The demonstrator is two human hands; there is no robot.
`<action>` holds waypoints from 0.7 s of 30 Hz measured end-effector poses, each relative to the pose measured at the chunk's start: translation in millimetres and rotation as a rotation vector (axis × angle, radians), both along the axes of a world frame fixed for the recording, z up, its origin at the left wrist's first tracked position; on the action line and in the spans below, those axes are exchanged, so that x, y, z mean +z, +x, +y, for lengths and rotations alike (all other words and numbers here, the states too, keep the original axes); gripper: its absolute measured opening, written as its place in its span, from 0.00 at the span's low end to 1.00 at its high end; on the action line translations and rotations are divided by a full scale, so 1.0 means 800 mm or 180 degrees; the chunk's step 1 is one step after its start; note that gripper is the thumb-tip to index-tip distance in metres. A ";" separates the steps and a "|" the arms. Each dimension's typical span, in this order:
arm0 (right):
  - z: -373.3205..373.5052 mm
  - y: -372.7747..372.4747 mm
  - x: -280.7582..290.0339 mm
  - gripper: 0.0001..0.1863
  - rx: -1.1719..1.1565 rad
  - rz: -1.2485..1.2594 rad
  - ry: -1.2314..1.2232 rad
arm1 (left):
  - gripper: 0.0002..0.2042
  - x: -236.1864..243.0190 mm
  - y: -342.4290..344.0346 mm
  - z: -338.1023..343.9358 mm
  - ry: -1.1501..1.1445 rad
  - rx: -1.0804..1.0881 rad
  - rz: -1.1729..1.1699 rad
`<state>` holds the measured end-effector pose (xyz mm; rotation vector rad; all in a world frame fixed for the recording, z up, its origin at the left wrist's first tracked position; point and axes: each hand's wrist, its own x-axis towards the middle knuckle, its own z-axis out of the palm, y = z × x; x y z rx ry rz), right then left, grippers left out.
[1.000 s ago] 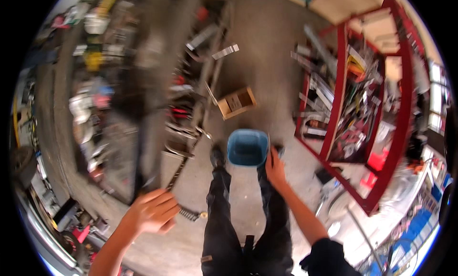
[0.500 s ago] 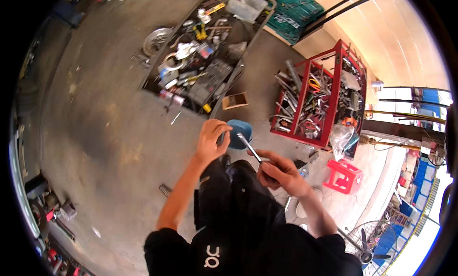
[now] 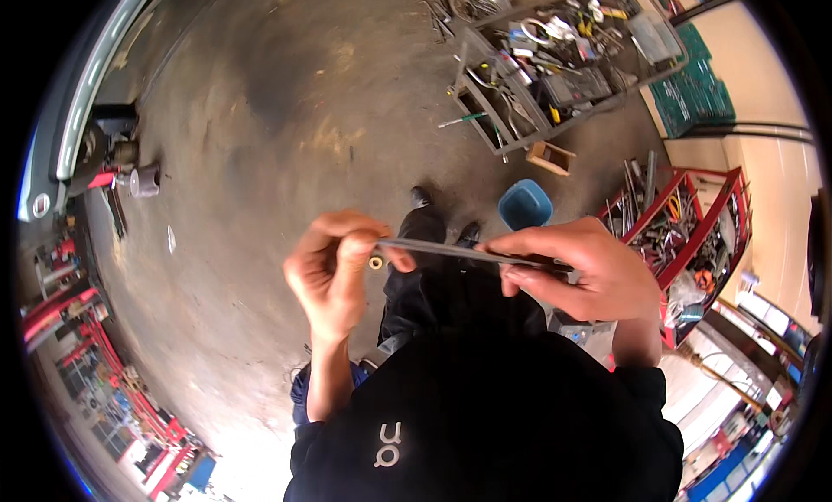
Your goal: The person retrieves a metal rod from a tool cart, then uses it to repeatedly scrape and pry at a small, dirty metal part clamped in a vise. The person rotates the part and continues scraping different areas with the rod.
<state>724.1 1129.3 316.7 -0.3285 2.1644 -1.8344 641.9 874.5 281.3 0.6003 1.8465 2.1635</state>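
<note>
Between the hands: thin metal tool, held up above the legs, nearly level; motion blur, so I can't make out its end shapes.
Left hand: at the tool's left end, thumb and fingers looking pinched on it.
Right hand: clamped on the other end, fingers over the top and thumb underneath.
Floor: blue tub past the feet, nothing fancy, with a small wooden box just beyond it.
Farther out: grey cart loaded with a proper mess of tools and bits, green case near its far right corner.
Off to the right: red rack, also crammed with tools.
</note>
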 end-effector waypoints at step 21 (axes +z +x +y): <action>-0.367 -0.295 0.015 0.09 0.0813 0.0561 -0.0556 | 0.18 0.035 -0.084 -0.382 0.0253 0.2603 0.0329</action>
